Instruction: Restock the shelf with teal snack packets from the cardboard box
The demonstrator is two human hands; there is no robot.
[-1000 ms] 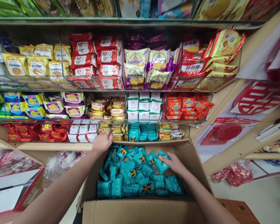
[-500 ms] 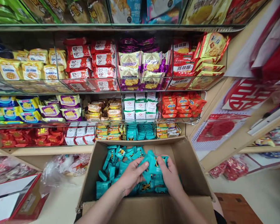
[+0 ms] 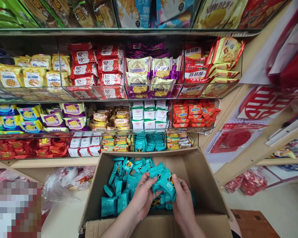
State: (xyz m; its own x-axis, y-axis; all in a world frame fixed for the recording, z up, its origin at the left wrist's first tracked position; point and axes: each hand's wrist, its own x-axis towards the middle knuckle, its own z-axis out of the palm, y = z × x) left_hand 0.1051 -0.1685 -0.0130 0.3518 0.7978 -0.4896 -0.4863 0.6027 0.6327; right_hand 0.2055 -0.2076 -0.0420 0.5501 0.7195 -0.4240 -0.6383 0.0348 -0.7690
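We are in a shop, in front of snack shelves [image 3: 64,162] packed with little bags in many colors. At the left, clear plastic bags [image 3: 57,185] sit low under the bottom shelf. Next comes a big cardboard box [image 3: 161,228], right below the shelves. Inside its left edge lies a heap of blue-green packets [image 3: 125,178], all jumbled.

Then comes our left hand [image 3: 144,195], reaching in over the near edge. Its thumb and fingers pinch the left packet [image 3: 155,171]. Just beside it is the right packet [image 3: 168,181], and the two overlap over the middle of the box, up above the heap. The right packet is tilted, but fingers and crinkles hide its ends, so we can't be sure which way is its long way. Our right hand [image 3: 183,196] is nearer to that one and squeezes its right side, thumb on top. Both packets lie between our two hands.

Past the far edge of the box, more packets like these [image 3: 155,142] stand on the bottom shelf. Off the near right corner, a brown wooden stool [image 3: 254,224] sits on the pale floor [image 3: 285,211].
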